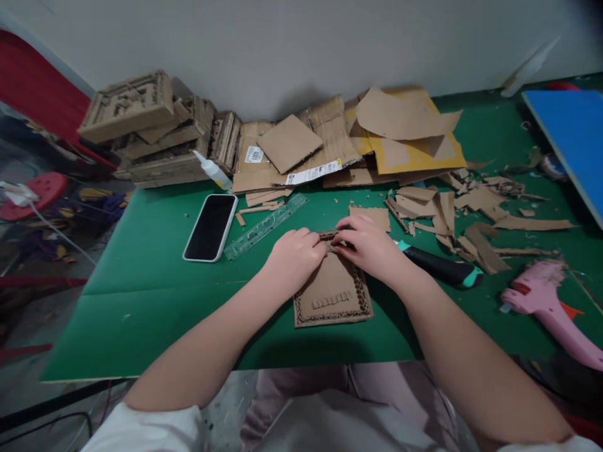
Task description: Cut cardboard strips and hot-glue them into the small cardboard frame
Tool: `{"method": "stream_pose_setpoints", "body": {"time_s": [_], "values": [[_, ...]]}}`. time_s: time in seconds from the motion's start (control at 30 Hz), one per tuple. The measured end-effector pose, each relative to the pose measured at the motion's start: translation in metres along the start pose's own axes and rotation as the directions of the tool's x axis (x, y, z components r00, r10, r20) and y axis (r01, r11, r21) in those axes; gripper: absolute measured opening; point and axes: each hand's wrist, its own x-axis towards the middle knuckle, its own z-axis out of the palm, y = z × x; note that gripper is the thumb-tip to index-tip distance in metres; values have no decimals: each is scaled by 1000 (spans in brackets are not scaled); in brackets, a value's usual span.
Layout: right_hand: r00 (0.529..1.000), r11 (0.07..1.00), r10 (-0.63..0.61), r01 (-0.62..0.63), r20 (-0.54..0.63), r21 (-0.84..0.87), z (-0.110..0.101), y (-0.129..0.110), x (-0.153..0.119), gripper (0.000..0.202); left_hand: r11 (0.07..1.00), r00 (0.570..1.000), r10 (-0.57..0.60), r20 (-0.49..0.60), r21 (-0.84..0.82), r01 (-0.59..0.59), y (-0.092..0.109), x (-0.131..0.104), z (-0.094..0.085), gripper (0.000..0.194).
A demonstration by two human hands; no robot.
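Left hand (pixel 298 256) curled, right hand (pixel 370 246) loosely pinched, we're at the far end of our rectangular brown cardboard panel (pixel 332 280) on the green tabletop (pixel 155 314); can't tell what's gripped.

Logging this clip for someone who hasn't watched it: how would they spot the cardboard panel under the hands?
On the green table, look near the middle of its closest edge, where the left hand and right hand nearly meet. The cardboard panel lies flat beneath them. Unlike the loose scraps to the right, it has a corrugated border and a short corrugated strip inside.
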Motion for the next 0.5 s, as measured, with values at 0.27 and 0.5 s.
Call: {"method": "stream_pose_setpoints", "body": {"time_s": [0.27, 0.5], "values": [[1000, 1000, 11, -11, 17, 6, -1, -1, 0, 12, 973, 972, -219, -83, -96, 211, -28, -26, -16, 23], [1000, 1000, 16, -16, 17, 12, 1, 1, 0, 13, 969, 977, -211, 15, -125, 211, -17, -26, -8, 22]]}}
